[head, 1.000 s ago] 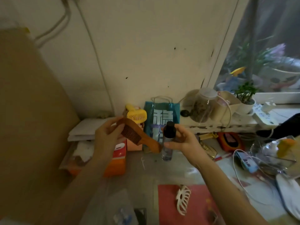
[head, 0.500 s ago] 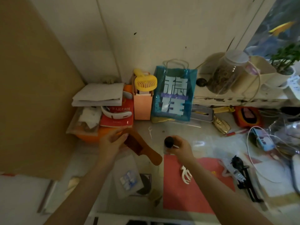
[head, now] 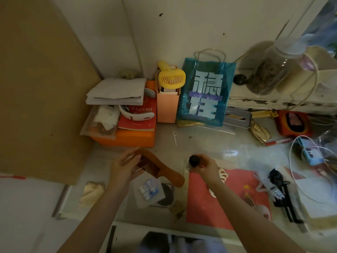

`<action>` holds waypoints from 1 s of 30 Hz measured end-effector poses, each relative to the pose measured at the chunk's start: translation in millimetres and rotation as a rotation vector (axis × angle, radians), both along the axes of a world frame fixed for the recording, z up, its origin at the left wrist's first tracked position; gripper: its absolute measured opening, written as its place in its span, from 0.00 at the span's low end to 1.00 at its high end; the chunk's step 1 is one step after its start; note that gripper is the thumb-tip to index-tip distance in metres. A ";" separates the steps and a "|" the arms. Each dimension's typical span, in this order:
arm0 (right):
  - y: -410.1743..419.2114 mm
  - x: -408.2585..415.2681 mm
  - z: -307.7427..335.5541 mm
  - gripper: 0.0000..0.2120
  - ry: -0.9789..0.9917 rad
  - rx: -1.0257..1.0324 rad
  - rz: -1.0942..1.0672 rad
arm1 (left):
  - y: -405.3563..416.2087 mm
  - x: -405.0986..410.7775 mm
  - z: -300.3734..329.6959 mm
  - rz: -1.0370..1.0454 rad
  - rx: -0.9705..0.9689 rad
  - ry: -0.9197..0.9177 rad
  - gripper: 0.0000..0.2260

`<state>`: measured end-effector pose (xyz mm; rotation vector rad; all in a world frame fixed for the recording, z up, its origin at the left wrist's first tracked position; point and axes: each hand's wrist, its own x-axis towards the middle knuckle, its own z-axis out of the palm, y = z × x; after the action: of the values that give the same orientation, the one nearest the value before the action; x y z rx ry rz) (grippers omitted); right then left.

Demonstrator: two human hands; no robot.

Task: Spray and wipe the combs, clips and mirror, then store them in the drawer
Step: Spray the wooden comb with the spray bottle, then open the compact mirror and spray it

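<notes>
My left hand [head: 122,168] grips a brown wooden comb [head: 160,168] by its toothed end, the handle pointing down and right above the desk. My right hand [head: 207,166] holds a small clear spray bottle with a black cap [head: 193,159], low over the desk by the red mat [head: 228,196]. A white claw clip [head: 222,175] lies on the mat, partly hidden by my right wrist. A black clip [head: 278,181] and a dark comb [head: 286,207] lie further right. A cream cloth [head: 92,191] lies at the desk's left.
Along the wall stand a stack of papers on an orange box [head: 125,137], a yellow hand fan [head: 171,76], a teal bag [head: 204,92] and a glass jar [head: 273,70]. A packet [head: 148,189] lies under the comb. Cables [head: 310,172] trail at the right.
My view has tilted down toward the desk. Both hands came down from chest height, the right hand lowering the spray bottle to the desk beside the red mat.
</notes>
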<state>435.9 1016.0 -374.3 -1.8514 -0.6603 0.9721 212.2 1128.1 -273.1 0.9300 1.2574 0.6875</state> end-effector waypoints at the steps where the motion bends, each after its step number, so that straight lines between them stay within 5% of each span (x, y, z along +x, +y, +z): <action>1: -2.2 -0.5 -0.5 0.19 0.011 -0.006 -0.005 | -1.8 -1.0 -1.7 0.014 -0.008 0.000 0.13; 5: -16.1 -6.0 0.2 0.26 0.164 -0.010 -0.167 | -10.0 -5.9 -5.9 0.051 -0.025 -0.021 0.13; 8: -37.9 -19.5 21.6 0.15 0.020 0.033 -0.295 | -16.5 -9.5 -9.2 0.070 -0.039 -0.040 0.12; 11: -54.2 -46.7 40.5 0.09 -0.056 0.069 -0.094 | -25.4 -14.4 -13.5 0.103 -0.067 -0.071 0.11; 15: -51.9 -72.3 36.2 0.26 -0.057 0.046 0.213 | -38.4 -25.4 -21.0 0.150 -0.132 -0.137 0.11; 23: -39.9 -101.3 14.7 0.19 -0.373 0.071 0.423 | -55.2 -57.2 -41.8 0.284 -0.151 -0.115 0.12; 30: -39.0 -146.1 -2.1 0.15 -0.374 -0.021 0.429 | -43.5 -94.0 -56.3 0.227 -0.119 0.065 0.11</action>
<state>289.8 977.0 -376.4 -1.9706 -1.3191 0.9017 118.2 1084.7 -329.4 0.7236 1.4604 0.7551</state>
